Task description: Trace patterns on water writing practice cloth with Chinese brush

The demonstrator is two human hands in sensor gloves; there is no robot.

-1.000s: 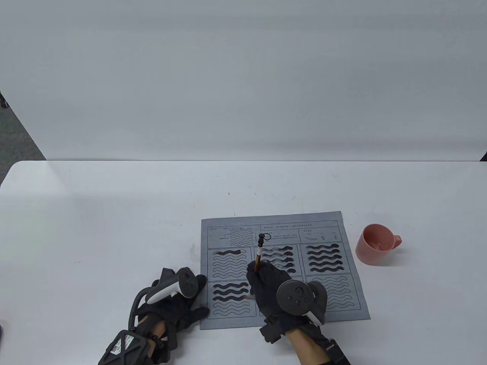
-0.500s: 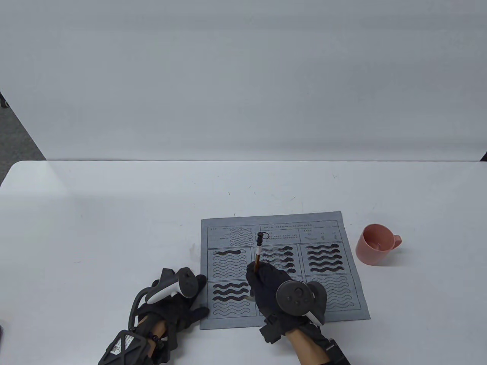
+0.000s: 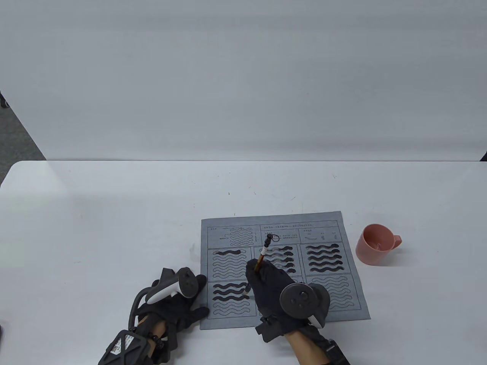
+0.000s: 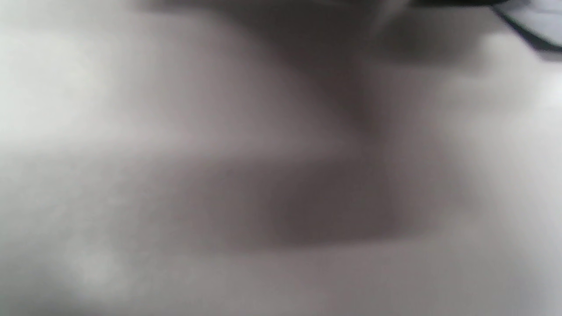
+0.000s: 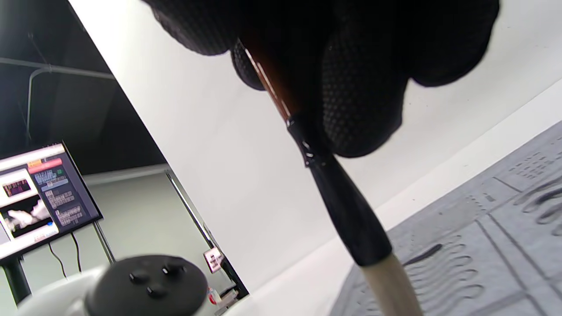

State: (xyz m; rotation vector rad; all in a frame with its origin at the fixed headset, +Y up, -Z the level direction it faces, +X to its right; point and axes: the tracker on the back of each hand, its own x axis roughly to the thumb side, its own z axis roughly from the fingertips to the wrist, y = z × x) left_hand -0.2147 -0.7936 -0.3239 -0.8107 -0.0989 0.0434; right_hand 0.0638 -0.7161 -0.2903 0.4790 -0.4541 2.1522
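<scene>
The grey water-writing cloth [image 3: 350, 304] lies near the table's front, printed with boxes of wavy lines; several waves are dark and wet. My right hand [image 3: 266, 283] grips the Chinese brush [image 3: 263, 254], its top end leaning away to the right, its pale tip [image 3: 245, 292] at the right end of the lower-left box's waves. In the right wrist view the gloved fingers [image 5: 360, 87] hold the brush [image 5: 347, 206] over the cloth [image 5: 491, 245]. My left hand [image 3: 179, 304] rests flat at the cloth's left edge, fingertips on it. The left wrist view is a blur.
A pink cup [image 3: 374, 244] stands on the white table [image 3: 114, 228] just right of the cloth. A white backdrop rises behind the table. A monitor [image 5: 39, 197] shows far off in the right wrist view.
The brush's top end has swung to the right and its tip has shifted slightly left onto the lower-left box. The right hand rolled a little. The left hand has not moved.
</scene>
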